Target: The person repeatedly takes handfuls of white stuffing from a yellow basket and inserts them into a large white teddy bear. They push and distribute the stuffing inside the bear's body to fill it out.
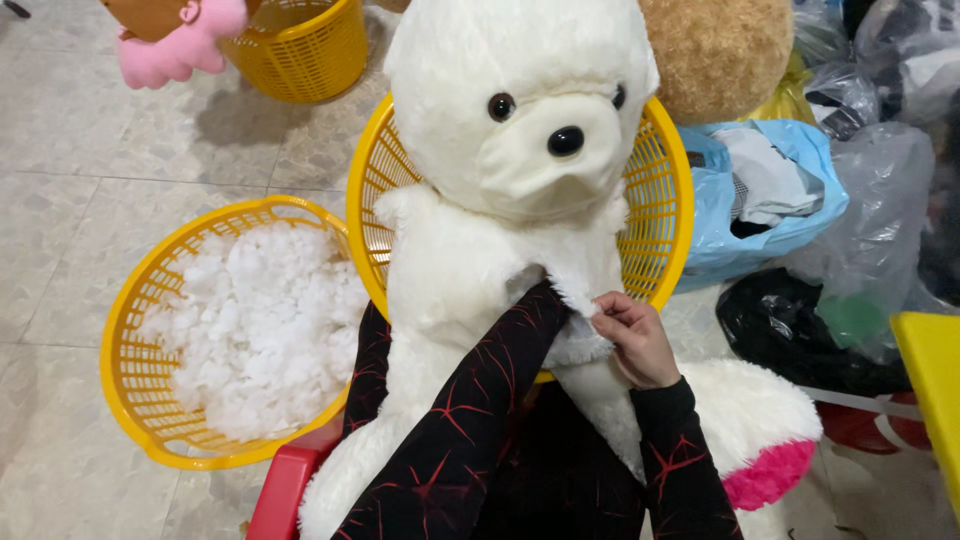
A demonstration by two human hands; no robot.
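A pale tiled floor (70,250) runs under everything. A large white teddy bear (500,200) sits on the person's lap, leaning back against an upright yellow basket (665,190). The right hand (635,340) pinches the furry edge of an opening in the bear's body, fingers closed on the fabric. The left arm's black, red-veined sleeve (480,400) goes into that opening, so the left hand is hidden and its grip cannot be told. Left of the bear, another yellow basket (130,330) holds white stuffing (265,330). To the right lie a blue plastic bag (800,190) and clear bags (880,190).
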